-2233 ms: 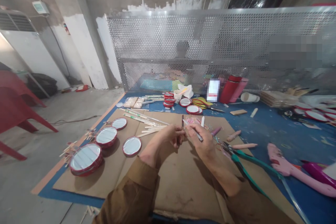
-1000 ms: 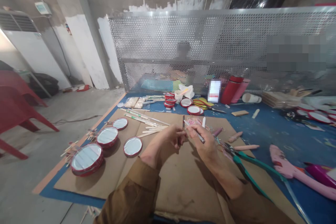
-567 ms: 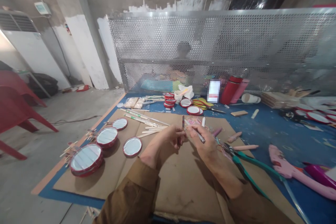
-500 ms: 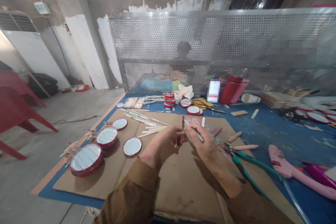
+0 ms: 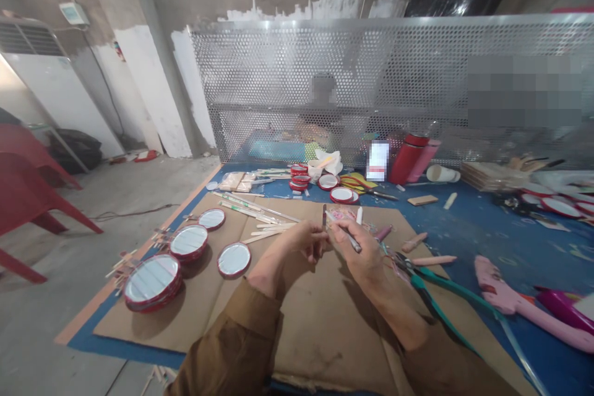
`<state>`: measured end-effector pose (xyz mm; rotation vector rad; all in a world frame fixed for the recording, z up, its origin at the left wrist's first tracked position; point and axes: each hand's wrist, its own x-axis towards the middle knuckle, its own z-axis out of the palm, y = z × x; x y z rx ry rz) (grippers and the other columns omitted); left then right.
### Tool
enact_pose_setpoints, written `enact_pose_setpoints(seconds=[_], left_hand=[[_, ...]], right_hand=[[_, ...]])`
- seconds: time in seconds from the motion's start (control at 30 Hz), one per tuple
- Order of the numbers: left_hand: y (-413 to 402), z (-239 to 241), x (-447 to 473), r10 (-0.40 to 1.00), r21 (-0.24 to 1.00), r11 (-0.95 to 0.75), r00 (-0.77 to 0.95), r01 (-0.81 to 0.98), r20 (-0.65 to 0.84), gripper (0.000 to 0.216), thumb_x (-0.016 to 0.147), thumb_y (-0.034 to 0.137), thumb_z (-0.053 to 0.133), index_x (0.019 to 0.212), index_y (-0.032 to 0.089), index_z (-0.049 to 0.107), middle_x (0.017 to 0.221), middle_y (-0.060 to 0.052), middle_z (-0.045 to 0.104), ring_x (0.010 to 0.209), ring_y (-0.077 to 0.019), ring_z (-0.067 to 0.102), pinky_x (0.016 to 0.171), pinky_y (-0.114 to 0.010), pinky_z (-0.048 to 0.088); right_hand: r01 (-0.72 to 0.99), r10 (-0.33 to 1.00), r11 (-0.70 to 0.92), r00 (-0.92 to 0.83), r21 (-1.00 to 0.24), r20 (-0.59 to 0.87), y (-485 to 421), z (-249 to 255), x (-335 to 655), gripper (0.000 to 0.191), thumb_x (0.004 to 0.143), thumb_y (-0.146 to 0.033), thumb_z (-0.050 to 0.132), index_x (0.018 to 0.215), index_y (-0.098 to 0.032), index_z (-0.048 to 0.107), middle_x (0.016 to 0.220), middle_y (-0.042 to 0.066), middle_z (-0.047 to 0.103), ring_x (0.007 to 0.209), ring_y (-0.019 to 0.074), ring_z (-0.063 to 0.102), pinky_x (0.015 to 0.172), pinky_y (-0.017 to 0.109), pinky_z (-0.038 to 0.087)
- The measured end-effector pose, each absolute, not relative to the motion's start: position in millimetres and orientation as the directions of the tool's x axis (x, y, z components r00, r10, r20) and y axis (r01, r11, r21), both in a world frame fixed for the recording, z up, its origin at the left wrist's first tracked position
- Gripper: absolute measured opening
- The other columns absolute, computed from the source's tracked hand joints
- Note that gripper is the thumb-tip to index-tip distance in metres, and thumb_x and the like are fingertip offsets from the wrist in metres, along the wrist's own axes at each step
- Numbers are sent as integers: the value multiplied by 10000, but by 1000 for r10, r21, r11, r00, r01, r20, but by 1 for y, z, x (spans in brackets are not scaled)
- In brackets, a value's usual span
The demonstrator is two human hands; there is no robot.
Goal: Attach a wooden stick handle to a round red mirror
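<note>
Along the desk's (image 5: 501,223) left edge, a brown cardboard sheet (image 5: 320,322) carries a large pile of red-rimmed discs (image 5: 153,283), a middle pile (image 5: 188,240) and a small pile (image 5: 212,218), stacked face up in a row. Wooden stick ends (image 5: 125,266) jut from the piles toward that edge, presumably so that the round parts can lie level. A lone disc (image 5: 234,259) lies to their right, apart from them; pale flat sticks (image 5: 271,229) fan out toward the sheet's far edge, just beyond the left wrist. The left hand (image 5: 312,240) hangs over the far half of the sheet with fingers curled; its fingertips meet the foot of a dark upright strip (image 5: 323,216), but whether its grip is closed on that strip cannot be told. The right hand (image 5: 361,250) grips a pen-like tool (image 5: 356,245) as one holds a pen, probably for fine control, its pale tip close beside the strip. Farther right, green-handled pliers (image 5: 418,283) straddle the sheet's right edge, and a pink tool (image 5: 499,289), perhaps a glue gun, lies toward the desk's right side.
</note>
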<state>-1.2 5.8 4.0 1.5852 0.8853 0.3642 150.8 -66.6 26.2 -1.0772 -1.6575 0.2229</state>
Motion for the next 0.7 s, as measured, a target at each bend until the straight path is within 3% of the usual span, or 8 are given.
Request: enact_pose_setpoints(seconds=[0.17, 0.37, 0.7], left_hand=[[8, 1, -1, 705, 939, 13, 663, 343, -252, 470, 800, 628, 613, 714, 166, 592, 508, -2, 581, 407, -131, 540, 458, -257, 420], [8, -4, -2, 716, 936, -11, 656, 353, -239, 366, 884, 478, 545, 745, 149, 630, 526, -11, 574, 428, -128, 535, 473, -257, 420], [8, 1, -2, 705, 932, 8, 659, 363, -263, 394, 858, 522, 577, 711, 157, 597, 532, -20, 582, 436, -136, 551, 467, -260, 439]], right_hand=[[525, 737, 574, 5, -629, 676, -68, 28, 150, 215, 934, -354, 534, 849, -213, 672, 832, 45, 742, 784, 193, 672, 743, 297, 533], [537, 737, 566, 10, -625, 676, -69, 30, 149, 208, 931, -350, 534, 869, -219, 682, 869, 53, 751, 808, 203, 676, 763, 312, 534], [542, 733, 579, -18, -609, 681, -69, 30, 148, 195, 942, -330, 531, 857, -217, 666, 843, 48, 737, 794, 194, 667, 756, 298, 521]])
